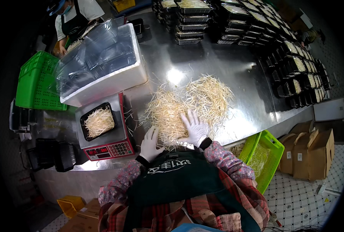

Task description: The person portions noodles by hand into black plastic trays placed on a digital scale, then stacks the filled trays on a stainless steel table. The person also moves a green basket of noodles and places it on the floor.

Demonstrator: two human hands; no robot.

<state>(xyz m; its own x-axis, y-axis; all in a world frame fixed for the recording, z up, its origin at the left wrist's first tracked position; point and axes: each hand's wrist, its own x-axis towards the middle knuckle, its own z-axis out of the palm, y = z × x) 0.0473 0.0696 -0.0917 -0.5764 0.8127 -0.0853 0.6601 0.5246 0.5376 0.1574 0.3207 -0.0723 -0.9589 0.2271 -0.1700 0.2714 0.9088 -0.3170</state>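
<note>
Two adjoining heaps of bean sprouts lie on the steel table. My left hand (150, 145), in a white glove, rests at the left lower edge of the nearer heap of bean sprouts (167, 113), its fingers slightly apart. On that heap's right side, my gloved right hand (194, 129) lies with fingers spread, between it and the farther heap of bean sprouts (208, 95). Neither hand appears to grip anything. To the left, a black plastic tray (113, 127) filled with sprouts sits on a digital scale (118, 101) with a red frame.
A white foam box (108, 87) of clear lids stands behind the scale, beside a green crate (38, 81). Empty black trays (64, 156) lie left. Stacked filled trays (192, 27) line the back and right. A lime-green crate (272, 162) is at right; a co-worker (76, 20) stands upper left.
</note>
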